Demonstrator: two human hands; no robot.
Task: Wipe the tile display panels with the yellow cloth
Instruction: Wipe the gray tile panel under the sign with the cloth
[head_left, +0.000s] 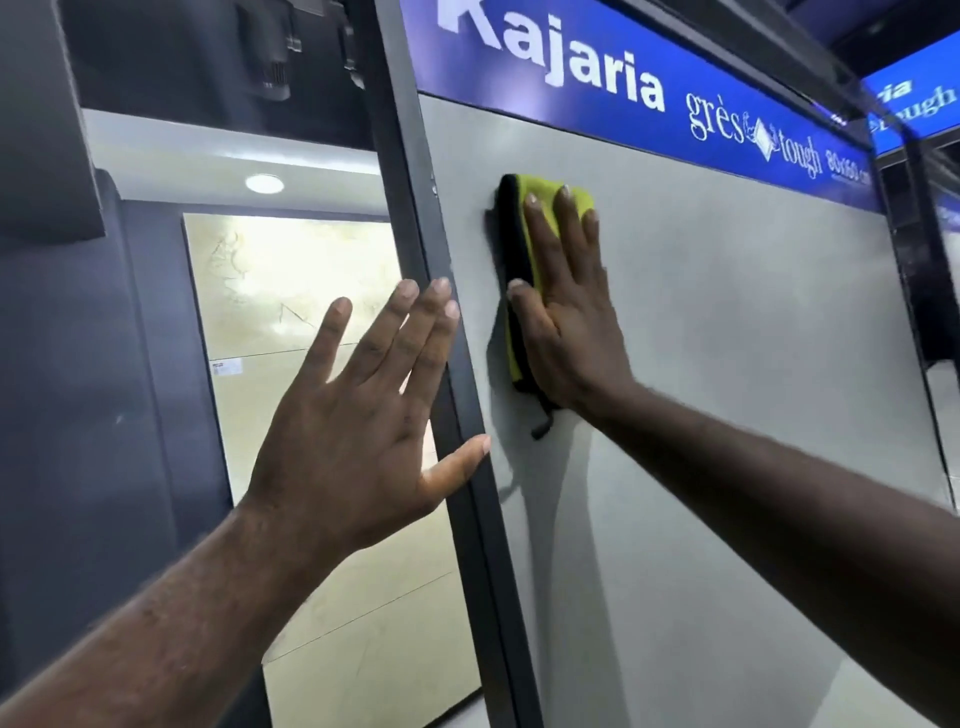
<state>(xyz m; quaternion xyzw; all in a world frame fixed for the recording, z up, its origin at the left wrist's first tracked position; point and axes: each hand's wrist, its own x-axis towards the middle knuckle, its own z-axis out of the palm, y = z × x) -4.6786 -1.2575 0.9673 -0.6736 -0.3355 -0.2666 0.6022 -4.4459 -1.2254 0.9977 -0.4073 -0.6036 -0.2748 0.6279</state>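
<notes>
Indoors, right hand (566, 327) presses yellow cloth (543, 184) on grey tile panel (737, 353).

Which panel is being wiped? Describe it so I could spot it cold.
Find the blue Kajaria sign; the grey tile panel sits directly below it, with a dark frame along its left edge. The right hand presses the yellow cloth flat against it. Unlike the glossy cream marbled panel farther left, it is plain matte grey.

Lots of bare grey panel (727, 389) right of and under my right hand (566, 322). Blue sign (649, 98) blocks way up. Dark frame (410, 223) and my left hand (358, 415) block left.
</notes>
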